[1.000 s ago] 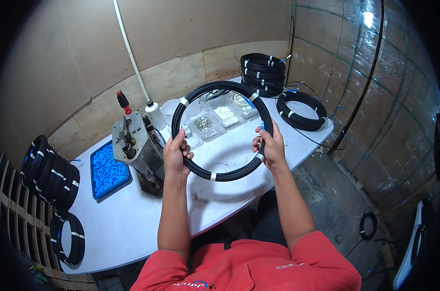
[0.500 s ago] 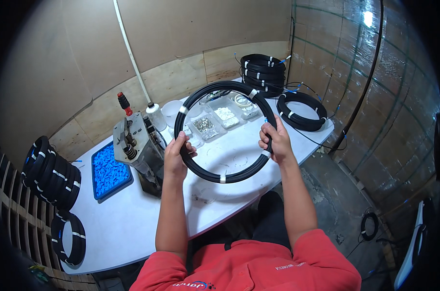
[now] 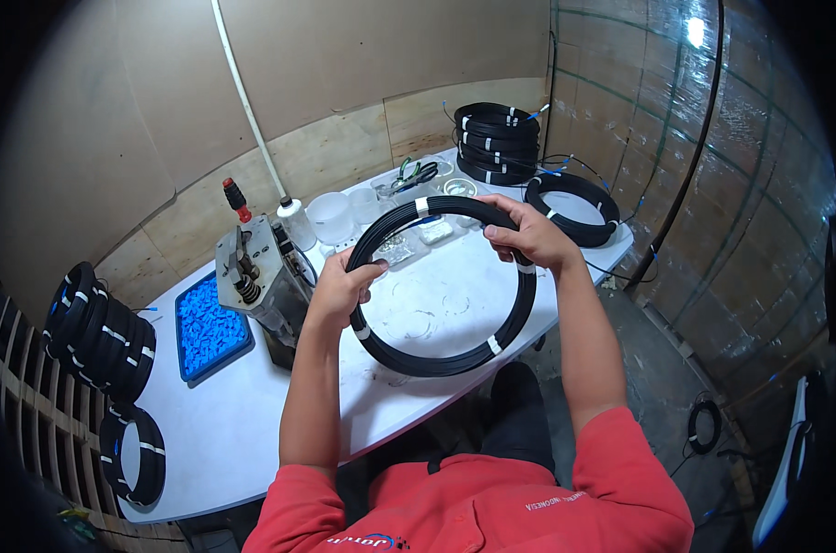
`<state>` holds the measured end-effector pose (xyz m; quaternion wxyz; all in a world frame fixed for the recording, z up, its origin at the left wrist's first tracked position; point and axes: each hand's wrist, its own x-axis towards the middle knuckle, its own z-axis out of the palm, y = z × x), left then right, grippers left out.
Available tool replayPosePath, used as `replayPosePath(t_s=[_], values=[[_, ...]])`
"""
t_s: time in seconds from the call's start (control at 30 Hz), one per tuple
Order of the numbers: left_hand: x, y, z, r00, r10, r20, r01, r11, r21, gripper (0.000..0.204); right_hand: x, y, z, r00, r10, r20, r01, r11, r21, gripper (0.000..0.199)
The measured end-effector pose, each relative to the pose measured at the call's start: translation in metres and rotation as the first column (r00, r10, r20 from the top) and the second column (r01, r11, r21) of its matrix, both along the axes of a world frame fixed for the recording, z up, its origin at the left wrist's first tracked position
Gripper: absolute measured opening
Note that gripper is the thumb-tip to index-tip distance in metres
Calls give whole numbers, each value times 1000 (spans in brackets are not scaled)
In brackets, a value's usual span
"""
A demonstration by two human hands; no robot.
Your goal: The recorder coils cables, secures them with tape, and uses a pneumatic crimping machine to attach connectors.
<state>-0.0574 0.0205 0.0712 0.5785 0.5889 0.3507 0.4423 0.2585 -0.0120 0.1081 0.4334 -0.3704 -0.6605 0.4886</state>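
Note:
A coil of black cable [image 3: 425, 365], bound with white tape bands, is held up over the white table between both hands. My left hand [image 3: 342, 284] is closed round its left side, thumb on top. On the upper right of the ring, my right hand [image 3: 536, 238] grips with its thumb along the inner side; some fingers are hidden behind the cable. Partly covered by the coil's upper edge are clear boxes, one with small metal parts [image 3: 397, 247] and one with white pieces [image 3: 433, 230].
A metal bench press [image 3: 272, 267] with a red-black handle stands left, beside a blue tray [image 3: 217, 367] of small blue pieces. Behind are a white bottle [image 3: 294, 219], tub [image 3: 331, 219] and pliers [image 3: 405, 170]. Coil stacks [image 3: 497, 147] [image 3: 105, 336] and single coils [image 3: 579, 235] [image 3: 149, 461] flank the table.
The coil has turned in my hands and come lower and nearer. My right hand has shifted up to its upper right; boxes, tub and pliers behind it show more.

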Motion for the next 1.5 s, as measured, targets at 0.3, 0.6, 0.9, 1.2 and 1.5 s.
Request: replayPosePath(t_s=[0.3, 0.6, 0.9, 1.2, 1.5], values=[[-11, 11, -15, 920, 90, 382, -37, 989, -143, 26, 12, 11, -70, 907, -185, -378, 185, 982, -37, 43], [-26, 46, -60, 831, 202, 518, -19, 942, -335, 11, -51, -21, -55, 785, -313, -535, 309, 946, -101, 51], [-38, 34, -43, 928, 87, 363, -83, 996, -26, 59, -14, -9, -55, 799, -294, -525, 134, 937, -321, 50], [-36, 27, -21, 992, 109, 61, -114, 990, 86, 47, 16, -11, -39, 938, -341, 61, 346, 930, -122, 29], [12, 24, -54, 964, 196, 178, -233, 947, 221, 50, -15, 18, -90, 703, -543, -460, 552, 824, -128, 35]])
